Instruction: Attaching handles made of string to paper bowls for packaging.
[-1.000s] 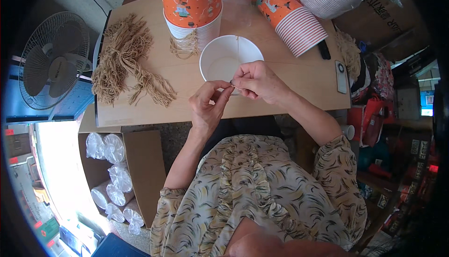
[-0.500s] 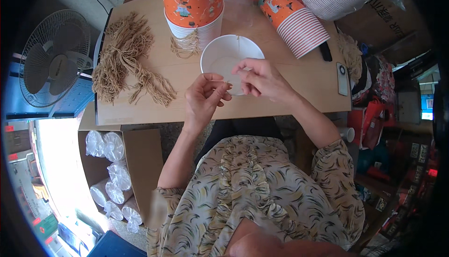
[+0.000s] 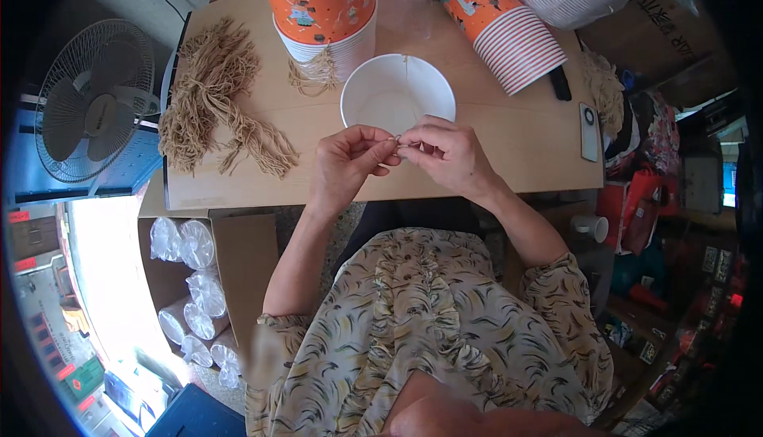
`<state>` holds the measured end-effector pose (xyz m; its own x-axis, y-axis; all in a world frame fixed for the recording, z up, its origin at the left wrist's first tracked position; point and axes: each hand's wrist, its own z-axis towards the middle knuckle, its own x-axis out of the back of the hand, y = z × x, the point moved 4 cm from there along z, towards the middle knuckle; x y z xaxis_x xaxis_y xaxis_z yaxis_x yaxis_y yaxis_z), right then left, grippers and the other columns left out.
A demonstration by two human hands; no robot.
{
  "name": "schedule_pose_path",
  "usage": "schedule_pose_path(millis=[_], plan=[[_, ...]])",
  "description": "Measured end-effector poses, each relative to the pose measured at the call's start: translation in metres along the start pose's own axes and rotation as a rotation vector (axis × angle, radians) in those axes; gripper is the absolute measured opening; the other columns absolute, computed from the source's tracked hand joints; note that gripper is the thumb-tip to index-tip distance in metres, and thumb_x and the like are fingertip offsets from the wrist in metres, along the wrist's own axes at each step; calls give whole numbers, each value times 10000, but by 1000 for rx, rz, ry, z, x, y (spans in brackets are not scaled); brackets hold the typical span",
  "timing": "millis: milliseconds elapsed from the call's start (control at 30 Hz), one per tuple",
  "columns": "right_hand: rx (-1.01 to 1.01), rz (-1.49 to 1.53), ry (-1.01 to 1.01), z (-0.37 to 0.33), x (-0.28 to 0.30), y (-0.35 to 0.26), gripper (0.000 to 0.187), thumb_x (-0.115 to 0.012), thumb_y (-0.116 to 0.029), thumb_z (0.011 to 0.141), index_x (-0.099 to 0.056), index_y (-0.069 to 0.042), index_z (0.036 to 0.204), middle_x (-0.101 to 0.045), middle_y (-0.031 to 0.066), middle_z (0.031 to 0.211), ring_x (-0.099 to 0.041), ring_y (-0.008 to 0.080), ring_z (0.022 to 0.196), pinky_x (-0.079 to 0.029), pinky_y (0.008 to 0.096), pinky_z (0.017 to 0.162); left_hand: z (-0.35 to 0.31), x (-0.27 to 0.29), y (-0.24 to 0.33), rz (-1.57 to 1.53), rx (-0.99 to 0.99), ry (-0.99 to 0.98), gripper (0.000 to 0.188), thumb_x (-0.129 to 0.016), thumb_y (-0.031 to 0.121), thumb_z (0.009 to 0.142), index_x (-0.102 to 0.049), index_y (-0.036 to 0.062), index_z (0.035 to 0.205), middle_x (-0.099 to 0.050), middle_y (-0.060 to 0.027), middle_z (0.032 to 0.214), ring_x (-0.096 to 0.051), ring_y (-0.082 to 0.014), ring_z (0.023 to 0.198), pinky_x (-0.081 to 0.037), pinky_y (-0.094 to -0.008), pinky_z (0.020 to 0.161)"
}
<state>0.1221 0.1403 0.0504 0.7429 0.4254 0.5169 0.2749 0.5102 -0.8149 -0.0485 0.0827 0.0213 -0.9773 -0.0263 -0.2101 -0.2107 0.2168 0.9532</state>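
In front of the near rim of a white paper bucket [image 3: 397, 107], both hands meet over the table's front edge. My left hand [image 3: 352, 163] pinches a thin cord [image 3: 398, 141], only a small loop of it showing at the fingertips. From the other side my right hand [image 3: 449, 155] closes thumb and forefinger on the same cord. The bucket stands with its opening up, and a tan strand crosses its far rim. Behind it to the left is a tall stack of orange and green paper buckets [image 3: 322, 8], with loose tan cord loops [image 3: 314, 75] hanging at its side.
Bundles of tan cord [image 3: 211, 95] lie at the left. Another stack of buckets [image 3: 509, 32] lies on its side at the right, near a phone [image 3: 589, 131]. A fan [image 3: 99, 111] stands left of the table; below is a carton [image 3: 242, 270] with bagged rolls.
My right hand has come down to my left fingertips and now pinches the cord there. The left hand has stayed nearly in place. The view has shifted slightly.
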Motion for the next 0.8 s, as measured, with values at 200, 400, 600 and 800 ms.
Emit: schedule_pose_path(millis=[200, 400, 600, 800], plan=[[56, 2, 12, -4, 3, -4, 99, -717, 24, 841, -695, 13, 936, -655, 36, 806, -588, 80, 661, -471, 237, 582, 1, -4, -5, -50, -29, -17, 159, -656, 85, 969, -666, -24, 1085, -732, -98, 962, -713, -140, 874, -579, -240, 767], [-89, 168, 31, -5, 5, -4, 36, -688, 28, 874, -672, 26, 907, -646, 11, 819, -550, 43, 671, -448, 221, 577, 1, -8, -2, -101, 10, -12, 161, -656, 69, 963, -655, -41, 1080, -727, -113, 955, -712, -146, 875, -582, -243, 784], [-148, 245, 36, -6, 3, -2, 60, -696, 11, 866, -669, 40, 910, -674, 59, 824, -621, 77, 689, -500, 237, 605, -1, -14, 0, -109, 6, 35, 126, -644, 30, 961, -653, -64, 1044, -725, -122, 934, -719, -157, 867, -601, -257, 769], [-191, 291, 25, -8, 2, 2, 62, -680, -6, 893, -676, 51, 918, -692, 61, 846, -665, 84, 755, -526, 224, 647, -5, -19, -1, -41, -74, 97, 109, -657, 11, 939, -663, -71, 1010, -731, -110, 904, -716, -141, 856, -586, -239, 778]])
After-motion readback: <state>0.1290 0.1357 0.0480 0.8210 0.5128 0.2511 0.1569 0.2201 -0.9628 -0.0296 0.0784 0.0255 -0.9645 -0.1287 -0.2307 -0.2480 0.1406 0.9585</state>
